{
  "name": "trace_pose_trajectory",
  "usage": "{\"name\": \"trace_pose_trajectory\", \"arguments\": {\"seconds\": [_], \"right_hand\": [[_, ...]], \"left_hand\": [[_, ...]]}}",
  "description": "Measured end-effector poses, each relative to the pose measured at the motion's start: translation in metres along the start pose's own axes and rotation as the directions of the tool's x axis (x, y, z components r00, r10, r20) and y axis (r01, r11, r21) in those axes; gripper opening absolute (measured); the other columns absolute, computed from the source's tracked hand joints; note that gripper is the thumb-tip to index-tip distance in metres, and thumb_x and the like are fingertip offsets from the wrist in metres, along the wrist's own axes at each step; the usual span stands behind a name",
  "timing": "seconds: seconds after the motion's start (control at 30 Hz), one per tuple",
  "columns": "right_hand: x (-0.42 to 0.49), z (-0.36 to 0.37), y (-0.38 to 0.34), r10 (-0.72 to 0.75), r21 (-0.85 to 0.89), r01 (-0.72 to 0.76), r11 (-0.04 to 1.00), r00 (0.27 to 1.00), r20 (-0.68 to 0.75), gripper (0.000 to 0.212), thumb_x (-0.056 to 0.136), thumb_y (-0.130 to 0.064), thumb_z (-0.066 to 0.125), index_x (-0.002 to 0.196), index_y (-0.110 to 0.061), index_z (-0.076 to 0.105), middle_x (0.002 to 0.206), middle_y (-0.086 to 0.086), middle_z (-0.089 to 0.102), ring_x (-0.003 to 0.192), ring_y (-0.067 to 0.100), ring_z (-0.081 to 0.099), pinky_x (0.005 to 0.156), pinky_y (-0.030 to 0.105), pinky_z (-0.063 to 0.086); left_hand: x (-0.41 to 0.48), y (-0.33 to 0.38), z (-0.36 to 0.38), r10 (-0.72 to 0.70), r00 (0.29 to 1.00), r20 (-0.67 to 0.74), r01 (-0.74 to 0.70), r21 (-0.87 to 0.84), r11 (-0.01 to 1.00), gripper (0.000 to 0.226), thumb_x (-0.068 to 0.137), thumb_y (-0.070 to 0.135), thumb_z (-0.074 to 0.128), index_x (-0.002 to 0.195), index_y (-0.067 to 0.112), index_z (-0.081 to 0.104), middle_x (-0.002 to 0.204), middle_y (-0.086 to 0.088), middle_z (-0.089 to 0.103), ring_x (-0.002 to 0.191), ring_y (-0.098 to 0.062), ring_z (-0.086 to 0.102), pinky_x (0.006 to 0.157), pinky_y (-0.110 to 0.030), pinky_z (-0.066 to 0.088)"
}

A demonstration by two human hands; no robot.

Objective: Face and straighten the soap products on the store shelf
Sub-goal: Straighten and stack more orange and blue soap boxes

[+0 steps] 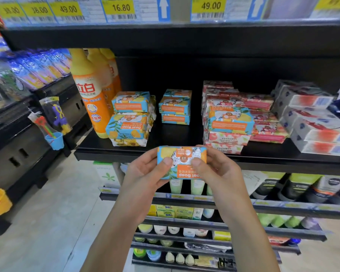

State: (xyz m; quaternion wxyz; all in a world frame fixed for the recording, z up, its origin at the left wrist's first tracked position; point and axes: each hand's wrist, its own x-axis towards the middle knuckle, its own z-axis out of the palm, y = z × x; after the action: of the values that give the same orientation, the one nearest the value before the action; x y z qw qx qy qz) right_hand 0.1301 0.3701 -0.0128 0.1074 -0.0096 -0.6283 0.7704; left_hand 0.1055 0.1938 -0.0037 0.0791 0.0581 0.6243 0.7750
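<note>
Closest thing to the camera is the two forearms coming up from the bottom, with the left hand (pixel 145 171) and right hand (pixel 218 169) holding one blue-and-orange soap bar (pixel 182 161) between them. It sits just in front of the front edge of the shelf (pixel 106 153) and isn't touching it. Both thumbs are pressed on the top face and the other fingers are curled underneath at each short end, so it's a narrow two-handed pinch closed right down on the wrapper, not a full-fist grab. The "Goat Soap" print reads upside down from here, so I'd guess it needs a half turn before it goes back. Handling-wise it looks like a paper-wrapped bar: light, solid and stiff inside, with a slightly slick wrapper that could scuff or crease if you squeeze the corners. Holding it by the short ends like this seems right, since it leaves the long faces free to slide in. On the shelf, the left stack (pixel 130 118) looks a bit skewed, the middle stack (pixel 175 107) is tidier, and one matching blue bar (pixel 230 120) is sitting on the pink soaps (pixel 265 122), probably a stray.
</note>
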Motion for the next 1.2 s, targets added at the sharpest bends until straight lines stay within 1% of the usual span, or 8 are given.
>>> {"name": "trace_pose_trajectory", "arguments": {"seconds": [0.2, 0.33, 0.47, 0.53, 0.73, 0.9, 1.0, 1.2], "right_hand": [[-0.002, -0.002, -0.002, -0.054, 0.015, 0.054, 0.998, 0.999, -0.005, 0.045, 0.079, -0.027, 0.076, 0.122, -0.018, 0.069, 0.108, 0.002, 0.077, 0.097, 0.016, 0.074, 0.081, 0.023, 0.057], [-0.002, -0.001, -0.002, -0.076, 0.036, 0.076, 0.996, 0.997, -0.002, 0.045, 0.078, -0.025, 0.077, 0.123, -0.02, 0.069, 0.111, 0.004, 0.076, 0.1, 0.018, 0.073, 0.083, 0.026, 0.057], [-0.004, -0.004, -0.002, -0.12, 0.04, 0.119, 0.992, 0.993, 0.016, 0.046, 0.079, -0.023, 0.077, 0.125, -0.021, 0.068, 0.116, 0.005, 0.075, 0.105, 0.024, 0.071, 0.086, 0.032, 0.058], [-0.006, -0.007, -0.003, -0.15, 0.038, 0.149, 0.988, 0.988, 0.025, 0.046, 0.08, -0.019, 0.076, 0.125, -0.021, 0.067, 0.117, 0.005, 0.074, 0.106, 0.023, 0.071, 0.086, 0.032, 0.058], [-0.011, -0.016, -0.005, -0.229, -0.011, 0.23, 0.973, 0.972, 0.057, 0.048, 0.082, -0.007, 0.075, 0.128, -0.012, 0.064, 0.118, 0.002, 0.073, 0.112, 0.02, 0.068, 0.091, 0.031, 0.056], [-0.014, -0.021, -0.005, -0.239, -0.035, 0.242, 0.97, 0.969, 0.059, 0.047, 0.083, -0.005, 0.075, 0.127, -0.013, 0.063, 0.12, -0.001, 0.073, 0.117, 0.017, 0.066, 0.095, 0.029, 0.055], [-0.015, -0.024, -0.009, -0.219, -0.051, 0.222, 0.974, 0.974, 0.053, 0.045, 0.084, -0.003, 0.076, 0.126, -0.016, 0.064, 0.12, -0.002, 0.073, 0.118, 0.014, 0.065, 0.093, 0.025, 0.054], [-0.015, -0.028, -0.012, -0.091, -0.032, 0.091, 0.995, 0.996, 0.014, 0.048, 0.081, -0.03, 0.075, 0.127, -0.02, 0.065, 0.123, -0.003, 0.073, 0.119, 0.016, 0.067, 0.097, 0.035, 0.055]], "left_hand": [[-0.001, 0.002, 0.004, 0.014, 0.999, 0.041, -0.012, -0.032, 0.999, 0.04, 0.091, 0.018, 0.064, 0.132, 0.013, 0.063, 0.117, -0.009, 0.075, 0.109, -0.022, 0.072, 0.096, -0.038, 0.053], [-0.002, 0.006, 0.002, 0.014, 0.999, 0.047, -0.013, -0.038, 0.999, 0.041, 0.092, 0.016, 0.064, 0.133, 0.013, 0.062, 0.119, -0.008, 0.075, 0.11, -0.022, 0.072, 0.097, -0.038, 0.053], [-0.004, 0.008, 0.003, 0.003, 0.999, 0.05, -0.001, -0.04, 0.999, 0.039, 0.092, 0.025, 0.062, 0.129, 0.012, 0.065, 0.119, -0.007, 0.075, 0.113, -0.019, 0.071, 0.104, -0.04, 0.051], [-0.005, 0.007, 0.003, -0.011, 0.998, 0.066, 0.014, -0.045, 0.999, 0.044, 0.092, 0.034, 0.06, 0.128, 0.009, 0.066, 0.121, -0.009, 0.074, 0.116, -0.021, 0.069, 0.106, -0.042, 0.049], [-0.006, 0.005, 0.007, -0.07, 0.992, 0.11, 0.079, -0.081, 0.994, 0.059, 0.09, 0.048, 0.055, 0.128, 0.004, 0.065, 0.12, -0.012, 0.074, 0.116, -0.024, 0.07, 0.099, -0.038, 0.056], [-0.004, 0.005, 0.014, -0.059, 0.994, 0.091, 0.069, -0.115, 0.991, 0.054, 0.085, 0.041, 0.063, 0.121, 0.001, 0.068, 0.113, -0.013, 0.076, 0.11, -0.025, 0.072, 0.095, -0.035, 0.058], [-0.003, 0.004, 0.017, -0.033, 0.995, 0.096, 0.045, -0.119, 0.992, 0.048, 0.086, 0.038, 0.064, 0.118, 0.002, 0.07, 0.112, -0.013, 0.077, 0.109, -0.024, 0.073, 0.097, -0.036, 0.058], [0.002, 0.002, 0.021, 0.011, 0.995, 0.101, 0.0, -0.103, 0.995, 0.048, 0.09, 0.032, 0.063, 0.126, 0.001, 0.066, 0.119, -0.014, 0.074, 0.117, -0.026, 0.069, 0.107, -0.045, 0.051]]}}
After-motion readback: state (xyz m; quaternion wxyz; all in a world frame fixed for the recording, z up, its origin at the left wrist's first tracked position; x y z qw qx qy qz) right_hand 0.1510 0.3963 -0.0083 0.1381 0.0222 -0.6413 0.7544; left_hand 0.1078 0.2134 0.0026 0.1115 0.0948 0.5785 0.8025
